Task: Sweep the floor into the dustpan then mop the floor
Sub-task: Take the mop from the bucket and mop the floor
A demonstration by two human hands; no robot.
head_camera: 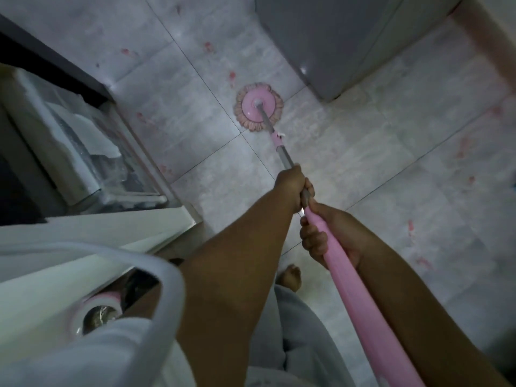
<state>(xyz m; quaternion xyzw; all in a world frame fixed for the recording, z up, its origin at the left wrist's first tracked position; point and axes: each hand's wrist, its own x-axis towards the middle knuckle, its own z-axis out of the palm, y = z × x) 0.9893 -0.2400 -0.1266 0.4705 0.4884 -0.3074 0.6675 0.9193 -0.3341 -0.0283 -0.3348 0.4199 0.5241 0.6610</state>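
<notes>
Two hands grasp the mop pole [283, 153]: the left hand [291, 188] curls round its grey section, nearer the mop head [258, 106]; the right hand [321, 236] wraps the pink grip, farther from the mop head. The mop head lies flat on the tiled floor [363, 163], near the corner of a grey cabinet [335, 37].

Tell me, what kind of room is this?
Probably a room in a home, maybe a kitchen or laundry corner. There's a tiled floor, a pink mop on it, and a mop bucket close by.
</notes>
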